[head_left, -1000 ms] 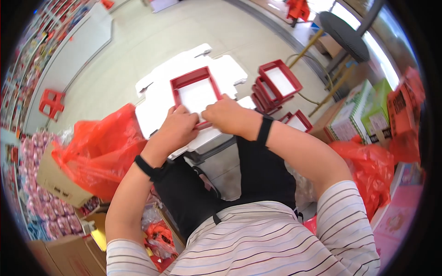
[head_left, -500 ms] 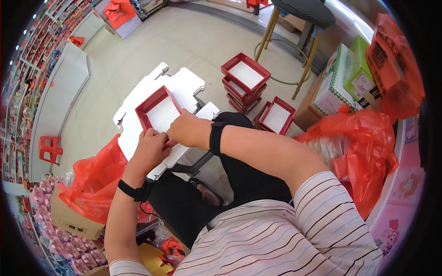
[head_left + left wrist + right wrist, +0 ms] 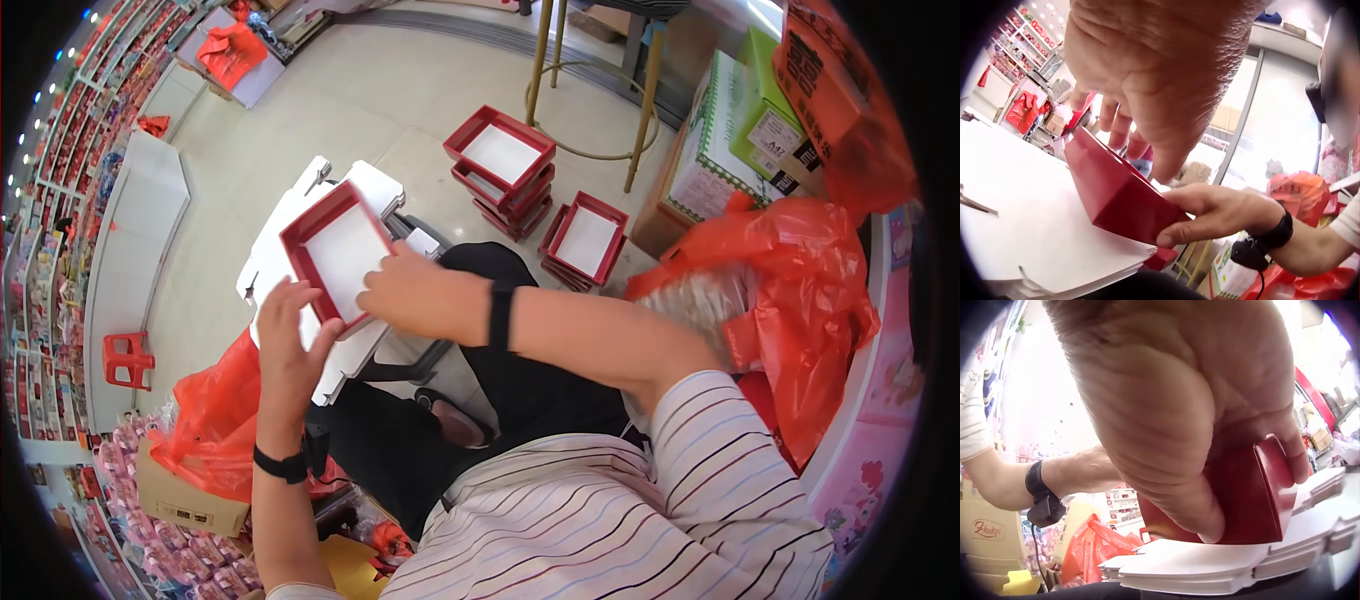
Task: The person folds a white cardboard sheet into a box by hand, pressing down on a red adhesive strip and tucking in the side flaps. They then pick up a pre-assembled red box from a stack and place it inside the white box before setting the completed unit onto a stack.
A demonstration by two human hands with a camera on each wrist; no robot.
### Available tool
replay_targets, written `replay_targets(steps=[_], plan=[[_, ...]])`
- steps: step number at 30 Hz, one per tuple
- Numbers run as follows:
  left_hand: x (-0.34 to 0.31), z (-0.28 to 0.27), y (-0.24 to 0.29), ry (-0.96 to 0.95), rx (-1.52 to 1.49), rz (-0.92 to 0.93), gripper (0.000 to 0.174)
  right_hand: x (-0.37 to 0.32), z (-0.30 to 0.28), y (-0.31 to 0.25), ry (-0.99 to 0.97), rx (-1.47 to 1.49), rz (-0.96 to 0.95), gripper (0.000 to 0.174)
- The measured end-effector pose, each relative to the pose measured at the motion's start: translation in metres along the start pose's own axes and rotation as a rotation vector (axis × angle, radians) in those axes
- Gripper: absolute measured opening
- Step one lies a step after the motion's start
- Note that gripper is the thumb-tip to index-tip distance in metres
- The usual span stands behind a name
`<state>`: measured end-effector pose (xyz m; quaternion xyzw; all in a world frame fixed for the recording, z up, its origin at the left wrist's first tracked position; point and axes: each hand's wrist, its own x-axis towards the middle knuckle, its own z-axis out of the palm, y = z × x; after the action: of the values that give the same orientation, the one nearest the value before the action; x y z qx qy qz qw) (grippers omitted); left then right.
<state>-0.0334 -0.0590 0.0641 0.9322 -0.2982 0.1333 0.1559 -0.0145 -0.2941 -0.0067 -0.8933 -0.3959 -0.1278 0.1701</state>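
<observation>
A shallow red box tray [image 3: 338, 252] with a white inside lies on a stack of flat white card blanks [image 3: 262, 275] over my lap. My right hand [image 3: 405, 290] grips the tray's near right corner, thumb under it and fingers over the rim. In the right wrist view the red tray [image 3: 1254, 500] is tilted up off the white blanks [image 3: 1197, 562]. My left hand [image 3: 290, 335] lies against the tray's near left wall with its fingers straight and spread. The left wrist view shows the tray's red corner [image 3: 1116, 194] raised above the blanks [image 3: 1016, 206], with the right hand [image 3: 1210, 212] holding it.
A stack of finished red trays [image 3: 500, 165] and one more tray [image 3: 587, 238] sit on the floor ahead. Stool legs [image 3: 545, 50] stand behind them. Orange plastic bags [image 3: 790, 290] [image 3: 205, 430] flank my knees. Printed cartons [image 3: 720, 150] are at the right, a small red stool [image 3: 125, 360] at the left.
Both hands were pinching the tray's near edge. The left hand has let go and spread its fingers along the left side, and the tray has turned and tilted up.
</observation>
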Motion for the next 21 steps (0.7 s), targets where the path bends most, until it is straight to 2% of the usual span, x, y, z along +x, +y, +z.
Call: replay_targets(steps=[3, 6, 8, 12, 13, 16, 19, 21], plan=[[-0.015, -0.004, -0.005, 0.103, -0.030, -0.128, 0.034, -0.045, -0.037, 0.023, 0.002, 0.024, 0.022, 0.011], [-0.044, 0.034, -0.044, 0.118, -0.024, -0.203, 0.034, -0.090, -0.071, 0.048, 0.137, -0.036, -0.005, 0.012], [-0.058, 0.059, -0.064, 0.120, 0.017, -0.188, 0.037, -0.115, -0.086, 0.057, 0.213, -0.088, -0.017, 0.010], [-0.067, 0.086, -0.066, 0.166, 0.048, -0.224, 0.037, -0.148, -0.115, 0.052, 0.282, -0.232, 0.026, 0.015], [-0.066, 0.087, -0.065, 0.175, 0.057, -0.234, 0.036, -0.155, -0.118, 0.052, 0.248, -0.248, 0.041, 0.021], [-0.068, 0.092, -0.065, 0.198, 0.069, -0.264, 0.034, -0.166, -0.120, 0.049, 0.236, -0.274, 0.079, 0.019], [-0.067, 0.094, -0.064, 0.202, 0.067, -0.281, 0.035, -0.179, -0.116, 0.052, 0.185, -0.248, 0.087, 0.027], [-0.069, 0.095, -0.065, 0.199, 0.077, -0.290, 0.035, -0.186, -0.113, 0.056, 0.145, -0.277, 0.092, 0.021]])
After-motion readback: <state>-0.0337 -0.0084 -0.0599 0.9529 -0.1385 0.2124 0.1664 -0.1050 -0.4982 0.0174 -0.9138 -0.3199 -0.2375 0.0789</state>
